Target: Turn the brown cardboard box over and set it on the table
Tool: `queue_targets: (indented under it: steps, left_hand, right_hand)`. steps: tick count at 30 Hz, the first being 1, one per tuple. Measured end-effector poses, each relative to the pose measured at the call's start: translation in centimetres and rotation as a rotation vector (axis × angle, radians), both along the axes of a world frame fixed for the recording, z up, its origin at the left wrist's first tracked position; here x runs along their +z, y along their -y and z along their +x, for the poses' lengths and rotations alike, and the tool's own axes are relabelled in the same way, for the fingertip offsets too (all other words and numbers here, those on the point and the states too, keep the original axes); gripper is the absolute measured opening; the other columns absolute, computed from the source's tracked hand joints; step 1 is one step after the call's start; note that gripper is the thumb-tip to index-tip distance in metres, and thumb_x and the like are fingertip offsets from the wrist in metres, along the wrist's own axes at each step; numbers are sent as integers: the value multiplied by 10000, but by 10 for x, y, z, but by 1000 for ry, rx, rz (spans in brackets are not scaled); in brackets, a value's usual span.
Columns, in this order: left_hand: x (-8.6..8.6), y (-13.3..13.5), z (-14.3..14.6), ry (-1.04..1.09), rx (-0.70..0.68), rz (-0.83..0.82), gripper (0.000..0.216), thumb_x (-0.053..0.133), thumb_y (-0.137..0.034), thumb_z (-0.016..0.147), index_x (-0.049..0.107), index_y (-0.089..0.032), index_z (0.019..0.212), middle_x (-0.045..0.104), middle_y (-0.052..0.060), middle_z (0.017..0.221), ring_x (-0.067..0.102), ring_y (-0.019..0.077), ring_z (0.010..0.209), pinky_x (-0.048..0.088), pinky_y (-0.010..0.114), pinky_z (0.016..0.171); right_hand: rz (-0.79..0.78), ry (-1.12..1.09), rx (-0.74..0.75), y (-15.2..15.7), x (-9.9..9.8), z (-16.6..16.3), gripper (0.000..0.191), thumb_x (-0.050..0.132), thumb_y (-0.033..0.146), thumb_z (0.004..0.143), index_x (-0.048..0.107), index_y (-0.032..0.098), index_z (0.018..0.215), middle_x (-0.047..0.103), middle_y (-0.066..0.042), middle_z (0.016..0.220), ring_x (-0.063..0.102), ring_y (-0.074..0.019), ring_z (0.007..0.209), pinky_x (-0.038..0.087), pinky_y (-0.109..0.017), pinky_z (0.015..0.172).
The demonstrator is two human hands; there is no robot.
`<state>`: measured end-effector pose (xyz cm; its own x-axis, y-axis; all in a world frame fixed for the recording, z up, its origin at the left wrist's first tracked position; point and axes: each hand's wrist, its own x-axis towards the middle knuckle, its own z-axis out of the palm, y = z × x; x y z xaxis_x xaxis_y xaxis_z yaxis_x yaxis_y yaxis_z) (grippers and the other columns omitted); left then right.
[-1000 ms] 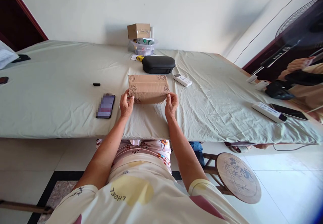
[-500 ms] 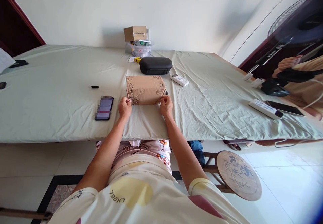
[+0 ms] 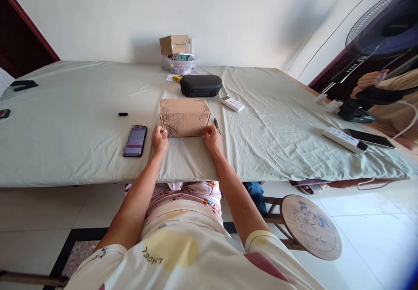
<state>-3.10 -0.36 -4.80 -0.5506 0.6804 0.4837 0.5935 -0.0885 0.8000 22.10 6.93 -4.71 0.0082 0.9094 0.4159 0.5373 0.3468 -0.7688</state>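
Note:
A brown cardboard box [image 3: 186,122] with dark scribbled drawings rests on the cloth in front of me. My left hand [image 3: 160,139] pinches its near left corner, fingers closed. At the near right corner my right hand [image 3: 213,137] grips the box the same way. Just beyond the right hand lies a black marker pen [image 3: 217,126]. Left of the box are a small black pen cap [image 3: 123,114] and a lit phone [image 3: 135,141], its screen partly blurred out.
Behind the box lie a black zip case [image 3: 201,85] and a white carton [image 3: 232,104]. A plastic tub [image 3: 182,65] with a smaller cardboard box [image 3: 174,45] on top stands by the wall. Another person's hand [image 3: 368,82] shows at right, near a fan [image 3: 388,28]. A stool [image 3: 311,227] stands below.
The box has shifted slightly left, and both my hands have moved left with it. More of the marker pen now shows beside my right hand.

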Motion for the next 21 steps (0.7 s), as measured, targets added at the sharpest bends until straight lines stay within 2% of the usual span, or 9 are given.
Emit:
queue_targets:
  steps: [9, 21]
  left_hand:
    - [-1, -1, 6, 5, 17, -85, 268, 658, -109, 833, 436, -260, 821, 582, -4, 827, 613, 204, 818, 487, 334, 835]
    - [0, 1, 3, -6, 10, -41, 278, 649, -98, 845, 429, -259, 790, 584, 11, 837, 577, 220, 850, 474, 348, 837]
  right_hand:
    - [-40, 8, -22, 3, 4, -1, 154, 473, 194, 746, 537, 249, 874, 707, -104, 918, 620, -252, 869, 484, -387, 842]
    - [-5, -85, -23, 4, 5, 0, 129, 489, 210, 737, 552, 258, 839, 680, -57, 820, 605, -235, 793, 478, -370, 791]
